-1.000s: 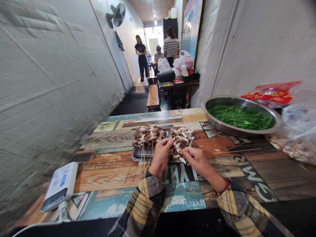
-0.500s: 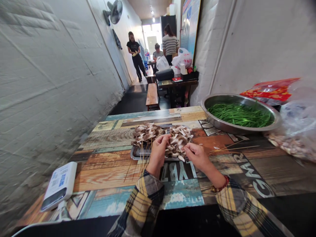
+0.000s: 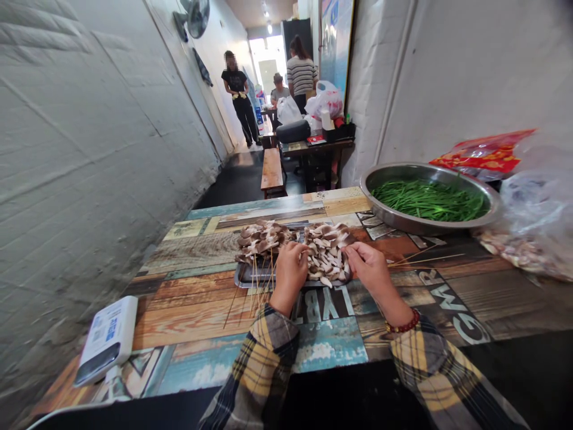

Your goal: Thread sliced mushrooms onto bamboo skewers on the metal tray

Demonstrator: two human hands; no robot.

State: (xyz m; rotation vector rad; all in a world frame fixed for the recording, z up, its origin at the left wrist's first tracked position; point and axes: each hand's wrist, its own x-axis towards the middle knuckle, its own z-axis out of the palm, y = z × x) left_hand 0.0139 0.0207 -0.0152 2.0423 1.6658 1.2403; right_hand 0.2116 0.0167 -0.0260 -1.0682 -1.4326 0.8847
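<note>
A metal tray [image 3: 244, 282] holds two piles of grey-brown oyster mushrooms, a left pile [image 3: 262, 239] and a right pile [image 3: 320, 263]. Over the middle of the tray, my left hand [image 3: 290, 273] is closed in a pinch; what sits between its fingertips is too small to make out. My right hand [image 3: 370, 269], at the tray's right edge, pinches the edge of a brown oyster mushroom [image 3: 345, 240]. Several thin wooden skewers [image 3: 254, 280] lean out of the left pile toward me.
More loose skewers [image 3: 425, 258] lie on the right. Behind them stands a steel bowl [image 3: 380, 209] of green chives, beside plastic bags [image 3: 532, 221]. A white device [image 3: 107, 337] with a cable rests at front left. People [image 3: 239, 98] are farther back near another table [image 3: 304, 149].
My right hand has shifted slightly right and up, farther from the left hand. More pale mushroom pieces show in the right pile. The whole view has shifted a little.
</note>
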